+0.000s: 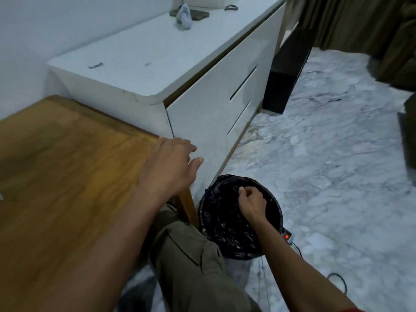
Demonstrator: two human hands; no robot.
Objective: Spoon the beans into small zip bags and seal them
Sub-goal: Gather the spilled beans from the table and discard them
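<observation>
No beans, spoon or zip bags are in view. My left hand [173,163] rests flat at the right corner of the wooden table [63,176], fingers apart and holding nothing. My right hand [251,202] hangs low over a round bin lined with a black plastic bag [225,228]. Its fingers are curled shut; whether anything small is pinched in them cannot be made out.
A white drawer cabinet [202,104] stands beyond the table, with a bluish cloth [185,16] and a dark flat object [195,14] on top. A power strip with a red light [287,237] and cables lie on the marble floor [326,165]. My trouser leg [191,266] is beside the bin.
</observation>
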